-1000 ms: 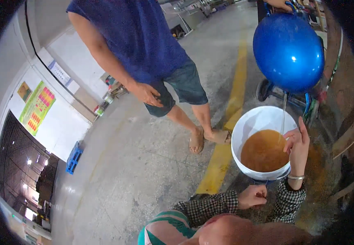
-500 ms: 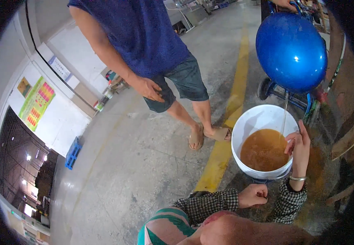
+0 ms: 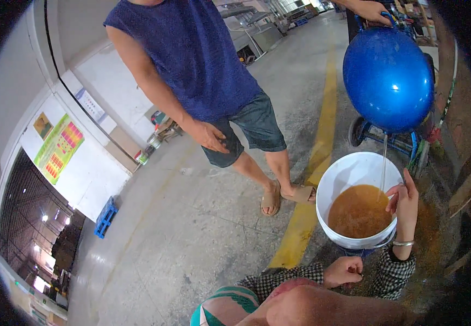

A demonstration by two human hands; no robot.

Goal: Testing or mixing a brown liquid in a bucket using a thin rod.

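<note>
A white bucket [image 3: 328,228] holds brownish liquid [image 3: 358,212]. Into it a thin stream [image 3: 384,163] falls from the lower end of a rounded glossy blue tank [image 3: 388,79]. My right hand [image 3: 405,204] is at the bucket's right rim, its fingers apart: some bend inward over the liquid, close to the stream, and one points up. It holds nothing that I can see. Low in front of the bucket, my left hand [image 3: 344,271] is closed with curled fingers; whatever it holds, if anything, is hidden. Another person's hand [image 3: 374,11] is on the tank's top handle [image 3: 389,19].
The tank sits on a blue wheeled frame [image 3: 414,142] with a dark wheel [image 3: 357,131]. A person in a blue sleeveless shirt [image 3: 192,60] stands beyond the bucket, left of the tank. A yellow floor line [image 3: 292,233] runs beside the bucket. A blue pallet [image 3: 105,217] leans at the left wall.
The whole scene sits lower and slightly more to the right in the picture. The stream still runs into the bucket, and both my hands keep their places beside it.
</note>
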